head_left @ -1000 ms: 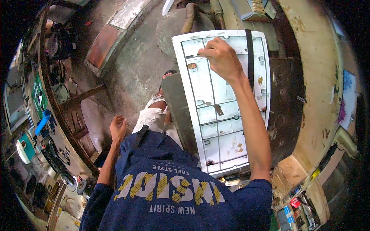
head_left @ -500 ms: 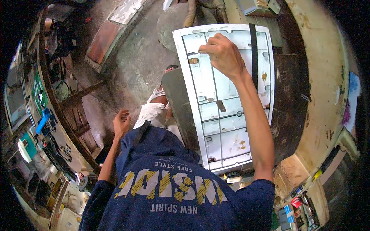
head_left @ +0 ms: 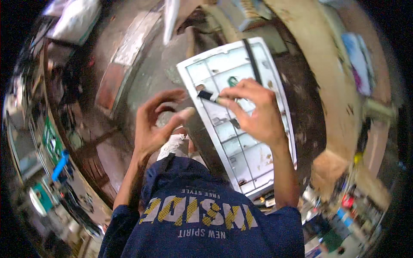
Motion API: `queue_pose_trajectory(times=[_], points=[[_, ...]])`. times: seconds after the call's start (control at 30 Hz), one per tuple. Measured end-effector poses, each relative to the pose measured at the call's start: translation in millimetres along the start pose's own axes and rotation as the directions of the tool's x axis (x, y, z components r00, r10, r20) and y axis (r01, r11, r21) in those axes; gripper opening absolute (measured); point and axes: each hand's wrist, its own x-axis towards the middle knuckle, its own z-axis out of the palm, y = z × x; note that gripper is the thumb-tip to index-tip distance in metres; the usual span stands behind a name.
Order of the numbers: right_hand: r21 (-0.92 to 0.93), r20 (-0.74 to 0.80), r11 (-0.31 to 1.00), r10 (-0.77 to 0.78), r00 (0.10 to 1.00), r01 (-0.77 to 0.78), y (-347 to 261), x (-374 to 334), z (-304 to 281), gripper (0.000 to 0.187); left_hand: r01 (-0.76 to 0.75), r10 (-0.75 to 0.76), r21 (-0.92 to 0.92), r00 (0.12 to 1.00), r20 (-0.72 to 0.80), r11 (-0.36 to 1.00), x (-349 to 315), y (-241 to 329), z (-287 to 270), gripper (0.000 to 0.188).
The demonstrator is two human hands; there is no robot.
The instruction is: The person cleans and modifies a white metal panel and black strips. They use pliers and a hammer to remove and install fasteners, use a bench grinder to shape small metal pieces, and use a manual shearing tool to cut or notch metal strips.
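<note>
A white panel (head_left: pixel 258 167) with dark lines crossing its face lies in front of me to the right. A longer black band (head_left: pixel 253 62) runs over its far end. Above the panel, my right hand (head_left: pixel 262 114) is closed in a pinch on a short black strip (head_left: pixel 206 94), whose free end points left. My left hand (head_left: pixel 155 122) hovers just left of the panel, its fingers apart and curved, blurred by motion, with nothing in them. A small green mark (head_left: pixel 232 81) shows on the panel beyond my right fingers.
A dark board (head_left: pixel 204 133) lies under the panel's left edge. To the far left is a reddish-brown and white slab (head_left: pixel 114 88) on the floor. Cluttered shelves (head_left: pixel 56 172) line the left; a pale wooden surface (head_left: pixel 318 64) curves along the right, with tools at lower right.
My right hand has come back toward me from the panel's far left corner, and the black strip now shows in its fingers. My left hand has risen forward toward the panel.
</note>
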Motion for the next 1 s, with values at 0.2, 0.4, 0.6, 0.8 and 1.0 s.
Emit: queue_pose_trajectory(times=[0.2, 0.4, 0.6, 0.8, 1.0], points=[[0.486, -0.457, 0.827, 0.515, 0.725, -0.281, -95.2, -104.7, -43.6, 0.021, 0.098, -0.028, -0.163, 0.922, 0.387, 0.982, 1.9, 73.5, 63.6, 0.005], [0.727, -0.681, 0.684, 0.729, 0.074, -0.054, -158.5, -177.2, 24.7, 0.029, 0.469, -0.112, -0.309, 0.677, 0.727, 0.827, -43.1, 87.4, 126.8, 0.006], [0.701, -0.515, 0.684, 0.681, -0.520, 0.201, -196.5, -179.5, 109.7, 0.027, 0.246, -0.032, -0.029, 0.242, 0.970, 0.969, -79.2, 58.9, 110.8, 0.019], [0.403, -0.341, 0.896, 0.338, -0.877, 0.188, -289.8, -209.5, 214.2, 0.021, 0.310, 0.007, 0.122, -0.384, 0.923, 0.943, -187.5, 23.8, 89.0, 0.018], [0.708, 0.116, 0.670, -0.422, -0.899, -0.223, -367.3, -206.1, 360.7, 0.011, -0.062, -0.122, 0.228, -0.957, 0.263, 0.972, -300.1, -69.1, 29.4, 0.045]])
